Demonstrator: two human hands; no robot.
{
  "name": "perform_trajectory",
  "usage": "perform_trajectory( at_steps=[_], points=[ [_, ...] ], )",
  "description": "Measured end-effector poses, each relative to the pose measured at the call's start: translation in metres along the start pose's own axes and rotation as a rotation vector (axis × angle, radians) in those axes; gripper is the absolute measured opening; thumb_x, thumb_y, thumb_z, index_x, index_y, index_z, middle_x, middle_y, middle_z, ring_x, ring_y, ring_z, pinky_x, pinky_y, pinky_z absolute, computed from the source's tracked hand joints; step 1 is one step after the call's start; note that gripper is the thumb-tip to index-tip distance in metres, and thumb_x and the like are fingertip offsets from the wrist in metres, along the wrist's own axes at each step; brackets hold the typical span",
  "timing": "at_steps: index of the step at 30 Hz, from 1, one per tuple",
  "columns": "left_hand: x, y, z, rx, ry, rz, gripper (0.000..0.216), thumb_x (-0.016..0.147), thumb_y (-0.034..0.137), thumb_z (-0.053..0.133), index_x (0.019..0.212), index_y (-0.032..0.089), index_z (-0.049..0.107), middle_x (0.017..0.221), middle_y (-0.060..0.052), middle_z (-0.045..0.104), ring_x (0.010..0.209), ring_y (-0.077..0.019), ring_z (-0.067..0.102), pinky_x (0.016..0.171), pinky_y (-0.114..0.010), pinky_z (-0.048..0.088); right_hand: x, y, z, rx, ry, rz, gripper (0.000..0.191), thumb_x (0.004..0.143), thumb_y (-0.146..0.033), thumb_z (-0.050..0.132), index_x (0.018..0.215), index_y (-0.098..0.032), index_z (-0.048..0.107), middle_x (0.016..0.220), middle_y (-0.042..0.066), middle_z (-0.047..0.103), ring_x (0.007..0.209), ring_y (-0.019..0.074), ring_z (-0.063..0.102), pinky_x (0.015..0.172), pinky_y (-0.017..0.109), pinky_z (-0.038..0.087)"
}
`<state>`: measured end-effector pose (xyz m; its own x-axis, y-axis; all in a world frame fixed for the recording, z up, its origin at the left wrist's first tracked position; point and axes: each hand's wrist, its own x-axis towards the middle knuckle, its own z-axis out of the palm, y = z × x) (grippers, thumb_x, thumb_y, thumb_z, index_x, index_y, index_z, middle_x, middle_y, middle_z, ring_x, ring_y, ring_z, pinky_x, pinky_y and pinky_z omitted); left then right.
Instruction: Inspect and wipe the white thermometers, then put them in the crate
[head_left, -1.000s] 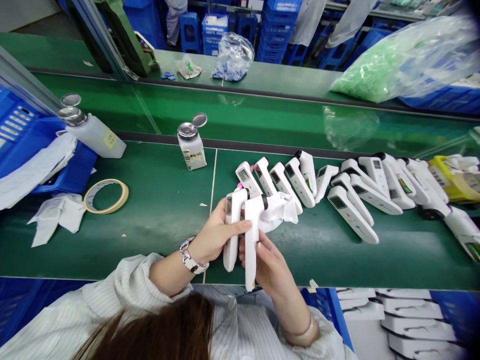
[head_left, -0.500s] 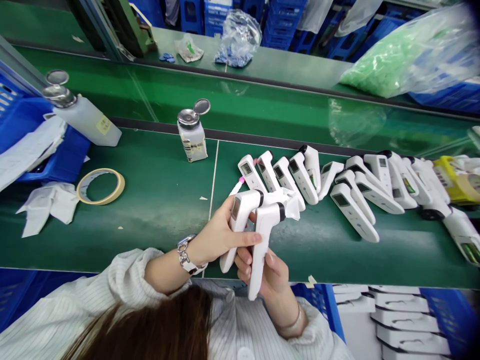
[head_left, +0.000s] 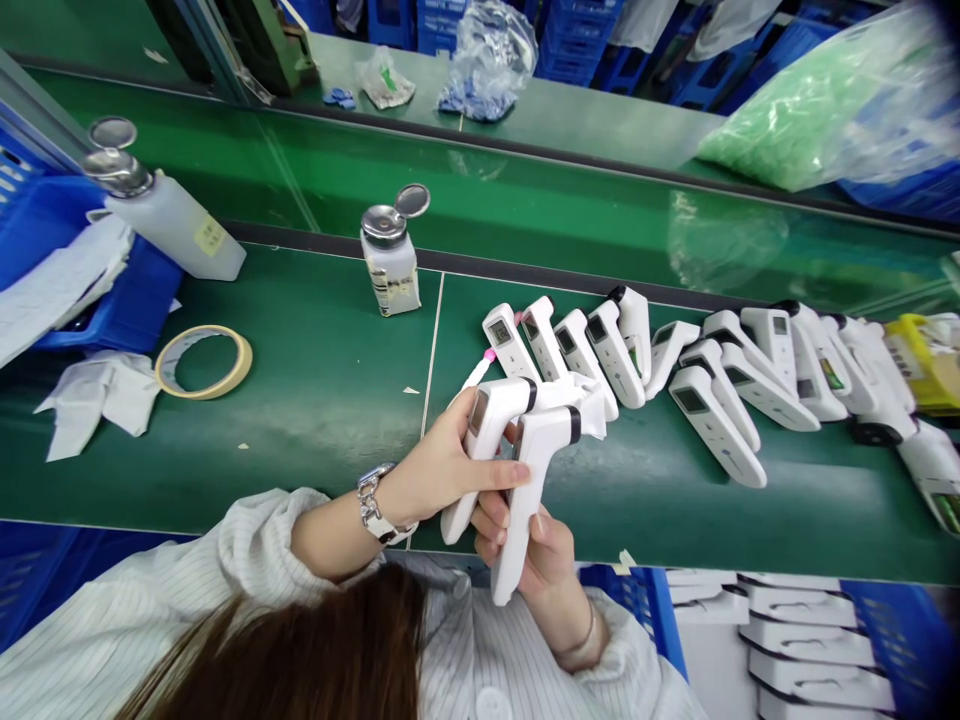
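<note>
My left hand (head_left: 442,468) grips a white handheld thermometer (head_left: 484,425) by its handle, screen facing up. My right hand (head_left: 536,535) is wrapped round the handle of a second white thermometer (head_left: 534,470), held close beside the first. A white cloth (head_left: 589,408) is bunched at the two heads; which hand holds it I cannot tell. Both hands hover just above the near edge of the green table (head_left: 322,400). A row of several more white thermometers (head_left: 645,370) lies on the table beyond them, stretching to the right.
A metal-capped dispenser bottle (head_left: 390,265) stands ahead; a larger bottle (head_left: 161,220) lies at the left by a blue crate (head_left: 112,315). A tape roll (head_left: 202,362) and white wipes (head_left: 97,400) lie left. A glossy conveyor belt (head_left: 525,210) runs behind. Trays of thermometers (head_left: 810,640) sit below right.
Both thermometers have tilted so their heads point right and away, and the right hand has slid lower on its handle. The view has shifted slightly downward.
</note>
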<state>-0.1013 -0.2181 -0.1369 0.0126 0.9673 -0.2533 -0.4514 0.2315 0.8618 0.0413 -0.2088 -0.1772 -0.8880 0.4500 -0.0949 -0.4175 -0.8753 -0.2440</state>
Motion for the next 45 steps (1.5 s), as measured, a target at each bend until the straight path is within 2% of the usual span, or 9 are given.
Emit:
perform_trajectory(
  at_steps=[7, 13, 18, 23, 25, 31, 40, 45],
  points=[
    [0.000, 0.000, 0.000, -0.010, -0.015, 0.040, 0.053, 0.065, 0.025, 0.077, 0.106, 0.020, 0.044, 0.091, 0.003, 0.052, 0.075, -0.0057, 0.054, 0.063, -0.015, 0.048, -0.001, 0.002, 0.006, -0.005, 0.021, -0.033, 0.019, 0.069, -0.024, 0.073, 0.086, -0.016, 0.067, 0.068, -0.001, 0.055, 0.058, 0.0062, 0.053, 0.058, 0.012, 0.053],
    [0.000, 0.001, 0.001, -0.126, -0.040, -0.027, 0.048, 0.071, 0.031, 0.072, 0.107, 0.021, 0.041, 0.078, 0.006, 0.052, 0.052, -0.0027, 0.050, 0.046, -0.015, 0.045, -0.001, 0.003, 0.011, -0.032, 0.088, -0.024, 0.030, 0.066, -0.028, 0.075, 0.093, -0.018, 0.067, 0.065, -0.002, 0.054, 0.054, 0.0055, 0.049, 0.056, 0.011, 0.050],
    [0.000, 0.000, 0.002, -0.176, -0.032, -0.034, 0.046, 0.071, 0.028, 0.072, 0.105, 0.022, 0.042, 0.076, 0.006, 0.053, 0.051, -0.0030, 0.051, 0.046, -0.015, 0.045, -0.001, 0.004, 0.012, -0.057, 0.123, -0.023, 0.030, 0.065, -0.031, 0.076, 0.091, -0.019, 0.067, 0.061, -0.004, 0.051, 0.049, 0.0049, 0.044, 0.052, 0.010, 0.049],
    [-0.002, 0.004, 0.001, -0.152, -0.011, -0.055, 0.045, 0.069, 0.027, 0.073, 0.101, 0.021, 0.043, 0.075, 0.006, 0.054, 0.047, -0.0014, 0.047, 0.042, -0.013, 0.043, -0.002, 0.002, 0.011, -0.060, 0.075, 0.001, 0.035, 0.069, -0.034, 0.074, 0.099, -0.016, 0.065, 0.076, 0.001, 0.056, 0.064, 0.0074, 0.055, 0.057, 0.013, 0.054],
    [-0.003, 0.005, 0.001, -0.139, -0.005, -0.062, 0.044, 0.068, 0.027, 0.074, 0.100, 0.021, 0.043, 0.076, 0.006, 0.055, 0.048, -0.0021, 0.050, 0.043, -0.014, 0.044, -0.003, 0.002, 0.011, -0.036, 0.073, -0.005, 0.033, 0.072, -0.035, 0.072, 0.099, -0.016, 0.065, 0.077, 0.001, 0.056, 0.069, 0.0082, 0.057, 0.059, 0.013, 0.054],
    [-0.002, 0.002, 0.000, -0.136, -0.010, -0.066, 0.049, 0.068, 0.030, 0.074, 0.103, 0.021, 0.042, 0.080, 0.004, 0.056, 0.053, -0.0052, 0.056, 0.043, -0.015, 0.047, -0.002, 0.003, 0.015, 0.030, 0.124, -0.023, 0.025, 0.072, -0.030, 0.073, 0.091, -0.016, 0.065, 0.071, -0.001, 0.054, 0.062, 0.0050, 0.053, 0.063, 0.012, 0.054],
    [-0.001, 0.002, 0.000, -0.127, -0.007, -0.017, 0.044, 0.067, 0.028, 0.075, 0.099, 0.020, 0.046, 0.082, 0.004, 0.056, 0.063, -0.0056, 0.056, 0.058, -0.018, 0.046, -0.003, 0.007, 0.015, 0.066, 0.115, -0.017, 0.024, 0.070, -0.030, 0.075, 0.086, -0.015, 0.064, 0.070, -0.002, 0.052, 0.059, 0.0044, 0.051, 0.061, 0.011, 0.052],
    [-0.001, 0.002, 0.000, -0.128, 0.014, -0.034, 0.046, 0.066, 0.028, 0.076, 0.101, 0.020, 0.046, 0.082, 0.004, 0.056, 0.064, -0.0064, 0.056, 0.058, -0.018, 0.047, -0.002, 0.007, 0.015, 0.070, 0.136, -0.016, 0.025, 0.068, -0.030, 0.076, 0.087, -0.018, 0.063, 0.069, -0.002, 0.052, 0.058, 0.0039, 0.050, 0.061, 0.010, 0.052]
  ],
)
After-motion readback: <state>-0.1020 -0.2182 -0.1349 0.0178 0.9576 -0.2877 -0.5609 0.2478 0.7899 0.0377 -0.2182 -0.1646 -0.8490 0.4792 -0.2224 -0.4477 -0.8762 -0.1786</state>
